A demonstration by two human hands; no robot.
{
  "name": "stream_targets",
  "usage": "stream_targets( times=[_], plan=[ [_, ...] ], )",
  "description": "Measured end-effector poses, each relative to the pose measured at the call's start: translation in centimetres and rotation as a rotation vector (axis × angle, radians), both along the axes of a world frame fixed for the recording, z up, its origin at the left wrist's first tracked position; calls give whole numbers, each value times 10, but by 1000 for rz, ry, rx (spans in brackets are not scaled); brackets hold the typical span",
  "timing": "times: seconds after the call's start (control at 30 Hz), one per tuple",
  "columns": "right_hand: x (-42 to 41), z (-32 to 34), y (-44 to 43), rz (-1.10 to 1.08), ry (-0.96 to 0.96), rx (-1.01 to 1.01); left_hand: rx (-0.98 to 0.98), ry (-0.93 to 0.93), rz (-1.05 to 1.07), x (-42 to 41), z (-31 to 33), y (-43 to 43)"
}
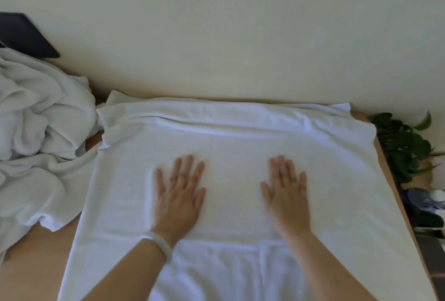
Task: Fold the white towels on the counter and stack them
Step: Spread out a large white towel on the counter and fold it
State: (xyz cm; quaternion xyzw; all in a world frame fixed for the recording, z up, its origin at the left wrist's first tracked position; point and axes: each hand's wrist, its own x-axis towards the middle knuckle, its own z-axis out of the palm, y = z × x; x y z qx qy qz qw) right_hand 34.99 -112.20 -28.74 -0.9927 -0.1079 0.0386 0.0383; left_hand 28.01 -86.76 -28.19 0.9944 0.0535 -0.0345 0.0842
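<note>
Both left hand (179,196) and right hand (286,194) lie flat on the spread towel (240,137).

No lettering, label, brand, number or sign can be read. Far out to the right of the right hand (286,194), a dark blue object (426,200) has pale markings, too blurred to read.
</note>
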Motion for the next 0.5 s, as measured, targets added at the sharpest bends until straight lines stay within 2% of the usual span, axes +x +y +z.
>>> stream_targets(
  times=[0.1, 0.2, 0.27, 0.37, 0.43, 0.5],
  plan=[
    [15, 4, -52, -178, 56, -55, 2, 42, 185, -9, -1, 52],
    [10, 11, -32, -243, 56, -2, -56, 37, 278, -8, 6, 43],
    [-11, 9, 8, -81, -15, 67, -58, -13, 120, -5, 12, -5],
    [-37, 8, 45, 153, 0, 118, -29, -38, -188, -15, 9, -65],
    [-26, 5, 15, 144, 3, 122, -17, -37, -199, -16, 2, -68],
    [-13, 6, -36, 3, 25, 64, 24, -45, -195, -16, -2, -58]
  ],
)
